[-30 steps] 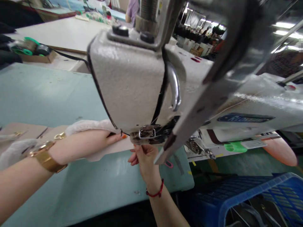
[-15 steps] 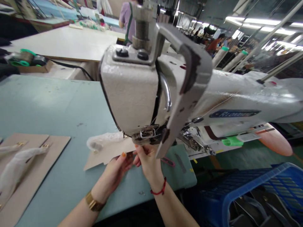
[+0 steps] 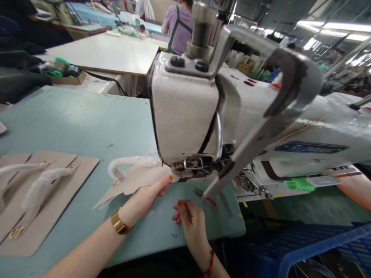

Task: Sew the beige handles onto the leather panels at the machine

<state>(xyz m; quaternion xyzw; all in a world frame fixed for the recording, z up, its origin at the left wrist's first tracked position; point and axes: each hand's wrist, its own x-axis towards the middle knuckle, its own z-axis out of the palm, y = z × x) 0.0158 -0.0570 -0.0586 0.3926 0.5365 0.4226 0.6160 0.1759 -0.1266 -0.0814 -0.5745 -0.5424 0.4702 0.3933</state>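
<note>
A tan leather panel [image 3: 136, 181] with a foam-wrapped handle [image 3: 127, 164] lies under the head of a white sewing machine [image 3: 185, 112]. My left hand [image 3: 147, 195], with a gold watch on the wrist, rests on the panel's near edge, fingers pressed on it close to the presser foot [image 3: 193, 166]. My right hand [image 3: 188, 218], with a red cord at the wrist, hovers over the teal table [image 3: 87, 123] just below the needle area, fingers curled in a pinch; what it holds is too small to make out. Small pink-handled snips [image 3: 208, 199] lie beside it.
Several more tan panels with wrapped handles [image 3: 37, 193] lie at the left of the table. A blue plastic crate [image 3: 315, 247] sits at the lower right. A box of tape rolls [image 3: 60, 71] stands on a white table behind, and a person in a purple top works further back.
My right hand has dropped away from the presser foot toward the table's front edge. My left hand has slid along the panel's edge. The camera has shifted left.
</note>
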